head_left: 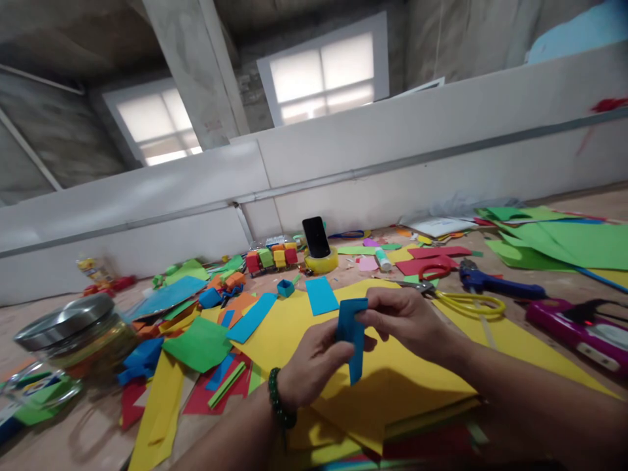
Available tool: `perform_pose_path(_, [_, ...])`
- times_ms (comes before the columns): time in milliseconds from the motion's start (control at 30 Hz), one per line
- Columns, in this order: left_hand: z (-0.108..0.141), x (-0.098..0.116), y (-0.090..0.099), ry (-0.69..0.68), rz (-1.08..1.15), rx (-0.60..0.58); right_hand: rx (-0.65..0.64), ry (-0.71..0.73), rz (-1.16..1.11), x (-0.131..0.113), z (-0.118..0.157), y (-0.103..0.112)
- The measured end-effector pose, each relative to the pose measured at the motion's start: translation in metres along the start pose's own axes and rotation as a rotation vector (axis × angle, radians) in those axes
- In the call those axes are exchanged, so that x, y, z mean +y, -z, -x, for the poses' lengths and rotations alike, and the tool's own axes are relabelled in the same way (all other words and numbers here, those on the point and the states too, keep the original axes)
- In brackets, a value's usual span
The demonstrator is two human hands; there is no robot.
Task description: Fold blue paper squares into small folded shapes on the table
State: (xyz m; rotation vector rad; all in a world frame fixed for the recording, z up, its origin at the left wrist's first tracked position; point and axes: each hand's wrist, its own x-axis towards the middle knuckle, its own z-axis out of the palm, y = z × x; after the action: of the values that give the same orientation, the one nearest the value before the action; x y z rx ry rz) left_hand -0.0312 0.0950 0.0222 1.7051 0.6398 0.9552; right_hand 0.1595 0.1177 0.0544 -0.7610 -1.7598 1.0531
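A narrow folded strip of blue paper [350,340] is held upright between both hands, above the yellow sheets [392,386]. My left hand [316,360], with a green bead bracelet [280,399] at the wrist, grips its left side, thumb in front. My right hand [405,320] pinches the strip near its upper right edge. Behind them a flat blue rectangle [321,296] and a longer blue strip [252,317] lie on the yellow paper. A small blue folded box [285,288] stands near them.
A lidded glass jar [83,340] stands at left. Yellow scissors [471,305], a blue-handled tool [500,282] and a magenta device [579,333] lie at right. A phone [316,237] leans on a tape roll [322,261] at the back. Green sheets [579,242] lie at far right.
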Motion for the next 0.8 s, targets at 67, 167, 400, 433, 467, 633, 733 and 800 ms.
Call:
perform_pose_path(67, [-0.001, -0.004, -0.003, 0.022, -0.064, 0.038, -0.017, -0.016, -0.021, 0.001, 0.002, -0.002])
perform_pose_path(167, [-0.003, -0.005, -0.008, 0.032, -0.116, 0.056, -0.065, -0.022, -0.123, 0.004, 0.004, -0.005])
perform_pose_path(400, [-0.002, -0.004, -0.01, -0.004, -0.154, -0.006, -0.049, 0.076, -0.163, 0.007, 0.01, -0.009])
perform_pose_path(433, [-0.002, -0.005, -0.01, -0.008, -0.159, -0.012, -0.044, 0.085, -0.155, 0.007, 0.01, -0.009])
perform_pose_path(467, [-0.001, -0.005, -0.01, -0.014, -0.167, -0.018, -0.039, 0.091, -0.14, 0.006, 0.011, -0.009])
perform_pose_path(633, [-0.001, -0.005, -0.01, -0.048, -0.206, -0.031, -0.002, 0.144, -0.037, 0.006, 0.012, -0.008])
perform_pose_path(733, [-0.001, -0.005, -0.01, -0.052, -0.229, -0.03, 0.017, 0.194, 0.034, 0.004, 0.013, -0.008])
perform_pose_path(800, [-0.001, -0.006, -0.01, -0.049, -0.25, -0.017, 0.041, 0.24, 0.099, 0.003, 0.014, -0.007])
